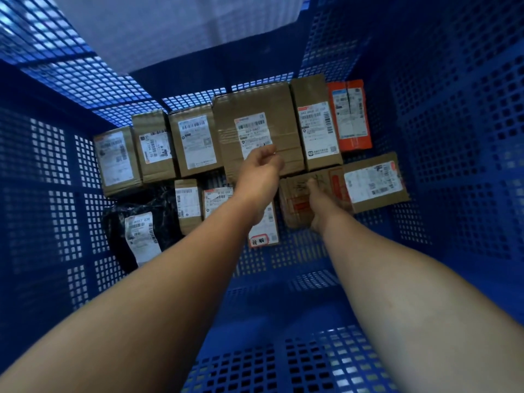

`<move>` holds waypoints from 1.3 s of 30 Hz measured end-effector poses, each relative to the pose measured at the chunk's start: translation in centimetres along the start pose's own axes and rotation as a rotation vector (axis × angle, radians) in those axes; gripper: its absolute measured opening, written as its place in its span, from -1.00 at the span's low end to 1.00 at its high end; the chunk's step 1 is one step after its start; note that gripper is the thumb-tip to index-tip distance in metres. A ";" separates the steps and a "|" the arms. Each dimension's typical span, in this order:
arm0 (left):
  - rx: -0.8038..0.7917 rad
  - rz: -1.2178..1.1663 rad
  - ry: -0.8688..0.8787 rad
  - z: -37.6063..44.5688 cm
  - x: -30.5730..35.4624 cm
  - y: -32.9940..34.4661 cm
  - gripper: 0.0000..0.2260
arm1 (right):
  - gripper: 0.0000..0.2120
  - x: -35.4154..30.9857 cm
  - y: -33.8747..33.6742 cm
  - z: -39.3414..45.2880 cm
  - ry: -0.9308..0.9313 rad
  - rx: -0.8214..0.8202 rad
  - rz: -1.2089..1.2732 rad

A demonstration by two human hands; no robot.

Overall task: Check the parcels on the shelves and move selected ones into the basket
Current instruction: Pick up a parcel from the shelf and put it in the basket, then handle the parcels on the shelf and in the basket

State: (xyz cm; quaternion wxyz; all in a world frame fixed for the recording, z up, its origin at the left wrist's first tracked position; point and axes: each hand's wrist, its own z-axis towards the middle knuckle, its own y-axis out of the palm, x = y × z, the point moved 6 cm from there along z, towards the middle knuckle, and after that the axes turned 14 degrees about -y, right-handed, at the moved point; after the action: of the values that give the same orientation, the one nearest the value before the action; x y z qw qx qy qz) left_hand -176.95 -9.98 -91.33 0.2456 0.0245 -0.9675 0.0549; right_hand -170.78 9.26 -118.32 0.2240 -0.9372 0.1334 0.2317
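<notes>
Both arms reach deep into a blue perforated basket whose floor holds labelled parcels. A row of brown cartons lines the far wall, ending at an orange parcel by the far right corner. The left hand, fingers loosely curled and holding nothing, hovers over the large carton, hiding part of its label, which reads "S07-H40". The right hand grips a worn carton just nearer. A black bag near the left wall reads "H407 038".
</notes>
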 end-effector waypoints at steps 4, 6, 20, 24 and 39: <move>0.007 0.012 0.024 -1.5 0.4 0.1 -0.66 | 0.07 -8.5 -2.9 -13.7 -0.100 0.014 -0.032; 0.019 0.010 0.028 -2.6 0.8 0.0 -0.66 | -0.10 -10.6 -3.8 -16.8 -0.118 0.010 -0.063; 0.199 -0.167 0.158 -17.3 9.1 -6.4 -0.69 | -0.46 -24.9 -5.0 -36.4 -0.680 -0.193 -0.034; 0.270 -0.282 0.213 -22.2 11.5 -10.0 -0.79 | -0.50 -28.8 -3.4 -43.3 -0.805 -0.310 -0.032; 0.653 -0.760 0.345 -38.5 12.7 -27.0 -0.76 | -0.53 -34.6 5.3 -67.1 -0.944 -0.862 -0.118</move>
State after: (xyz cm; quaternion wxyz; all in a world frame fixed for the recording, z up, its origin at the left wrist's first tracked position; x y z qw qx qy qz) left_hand -167.93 -32.49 -49.07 0.3836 0.4393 -0.7683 0.2638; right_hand -177.18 -22.57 -49.96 -0.1259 -0.7461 -0.1364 0.6394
